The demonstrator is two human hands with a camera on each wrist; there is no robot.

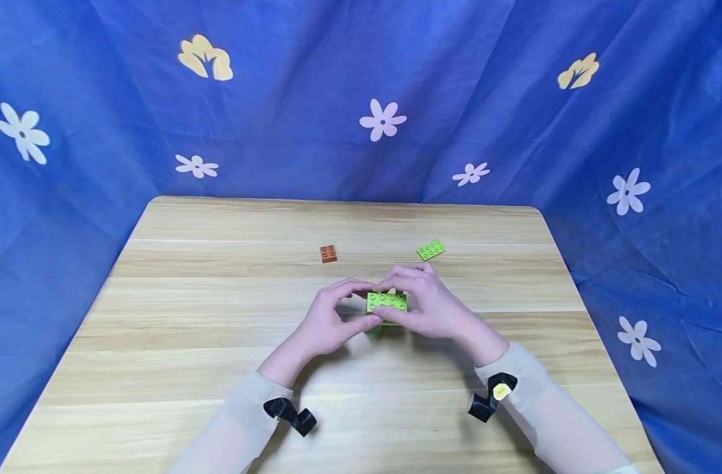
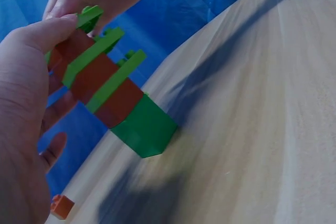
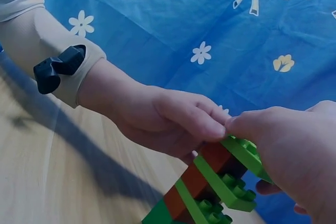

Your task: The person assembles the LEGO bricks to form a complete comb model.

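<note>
A tower of toy building bricks (image 2: 122, 109) stands on the table between both hands. It has a dark green brick (image 2: 144, 129) at the bottom, then brown bricks alternating with light green plates that jut out to one side. My left hand (image 1: 324, 322) holds the tower near its top, thumb on one side and fingers on the other. The topmost light green plate (image 1: 392, 298) is pinched by my right hand (image 1: 431, 306), whose thumb lies along its near edge. In the right wrist view the two thumbs meet at the top of the tower (image 3: 218, 163).
On the wooden table (image 1: 189, 316), a loose brown brick (image 1: 328, 254) lies beyond the left hand. Past the right hand lies a loose light green plate (image 1: 431, 250). A blue curtain (image 1: 313, 79) with flower prints hangs behind the table and along its sides.
</note>
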